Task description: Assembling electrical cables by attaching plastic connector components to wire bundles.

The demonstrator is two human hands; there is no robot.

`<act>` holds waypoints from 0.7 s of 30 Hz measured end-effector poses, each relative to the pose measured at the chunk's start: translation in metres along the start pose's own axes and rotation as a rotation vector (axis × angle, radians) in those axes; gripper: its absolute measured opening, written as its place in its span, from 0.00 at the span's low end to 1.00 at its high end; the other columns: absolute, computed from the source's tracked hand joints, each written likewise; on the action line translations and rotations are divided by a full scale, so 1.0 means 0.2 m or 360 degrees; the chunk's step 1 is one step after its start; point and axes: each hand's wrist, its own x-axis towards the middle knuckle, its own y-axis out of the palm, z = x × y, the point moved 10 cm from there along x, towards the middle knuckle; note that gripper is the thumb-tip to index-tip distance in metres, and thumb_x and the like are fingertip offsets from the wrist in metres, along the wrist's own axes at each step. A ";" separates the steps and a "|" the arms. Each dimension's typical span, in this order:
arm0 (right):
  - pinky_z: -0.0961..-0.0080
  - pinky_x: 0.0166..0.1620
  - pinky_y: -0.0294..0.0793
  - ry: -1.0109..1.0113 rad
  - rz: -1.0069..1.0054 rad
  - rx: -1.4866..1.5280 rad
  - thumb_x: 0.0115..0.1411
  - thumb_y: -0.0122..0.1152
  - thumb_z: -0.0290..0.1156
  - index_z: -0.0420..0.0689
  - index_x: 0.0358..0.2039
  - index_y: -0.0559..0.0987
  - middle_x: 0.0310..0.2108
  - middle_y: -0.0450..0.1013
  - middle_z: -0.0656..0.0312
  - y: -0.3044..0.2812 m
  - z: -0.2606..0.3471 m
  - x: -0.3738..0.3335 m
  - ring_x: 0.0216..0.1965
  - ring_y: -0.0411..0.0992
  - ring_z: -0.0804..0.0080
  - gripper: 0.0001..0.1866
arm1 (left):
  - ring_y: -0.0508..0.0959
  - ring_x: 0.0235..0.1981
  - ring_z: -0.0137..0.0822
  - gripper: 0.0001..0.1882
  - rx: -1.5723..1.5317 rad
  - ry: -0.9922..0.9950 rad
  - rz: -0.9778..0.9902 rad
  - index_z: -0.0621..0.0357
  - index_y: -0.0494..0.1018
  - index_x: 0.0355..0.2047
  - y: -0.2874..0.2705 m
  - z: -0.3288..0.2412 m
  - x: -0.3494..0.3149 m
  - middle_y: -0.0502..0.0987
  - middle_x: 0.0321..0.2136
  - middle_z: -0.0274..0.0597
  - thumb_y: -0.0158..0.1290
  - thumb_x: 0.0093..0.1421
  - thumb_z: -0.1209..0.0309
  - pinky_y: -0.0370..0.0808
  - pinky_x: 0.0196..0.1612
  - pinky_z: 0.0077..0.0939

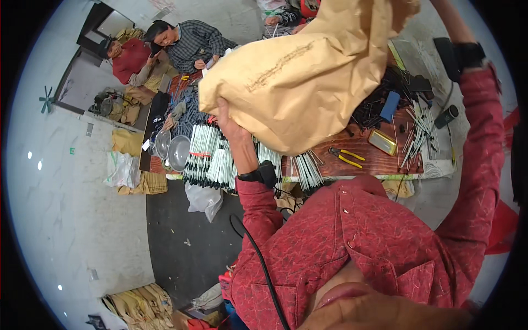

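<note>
Co-worker in red top (pixel 132 66): in the upper left of the frame, partly covered by the neighbour; handwork too small to make out.
Metal bowls (pixel 179 154): side by side, left of centre, near the left end of the desk (pixel 338 172).
Co-worker in checked shirt (pixel 193 44): bent over the far side of the desk, with a small whitish item at the fingers, kind hard to tell.
Banded rod bundles (pixel 201 155): pale, black-tipped, left of centre, tips pointing to the lower edge; partly behind the left forearm.
Left hand (pixel 231 125): closed on the lower left edge of the paper sack, thumb on the near face; other fingers hidden behind the paper.
Paper sack (pixel 297 88): brown, creased, held up above the desk in the upper middle; long axis slanting from lower left to upper right, broad end toward lower left, narrower end toward upper right, cut off by the top edge; dark smudged streak along the same slant, illegible; middle of the desk hidden behind.
Yellow-handled pliers (pixel 349 157): right of the sack's lower edge, handles pointing right.
Yellow-rimmed tin (pixel 382 142): right of the pliers, contents hard to make out.
Blue block (pixel 390 106): above the tin, among dark pieces too tangled to separate.
Loose rods (pixel 421 135): heaped toward the right, mostly slanting upright.
Black cylinder (pixel 446 116): tilted, just beside the rods.
Right hand: beyond the top edge at upper right, grip impossible to tell; only forearm and dark wristband (pixel 471 55) in sight.
</note>
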 end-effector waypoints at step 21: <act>0.71 0.44 0.71 0.1077 0.0406 -0.0113 0.61 0.56 0.47 0.36 0.41 0.78 0.37 0.77 0.57 0.12 -1.65 -1.68 0.39 0.75 0.68 0.24 | 0.69 0.57 0.41 0.33 0.1035 0.0258 0.0099 0.62 0.63 0.60 0.68 -0.26 -0.26 0.66 0.59 0.46 0.51 0.64 0.50 0.64 0.62 0.39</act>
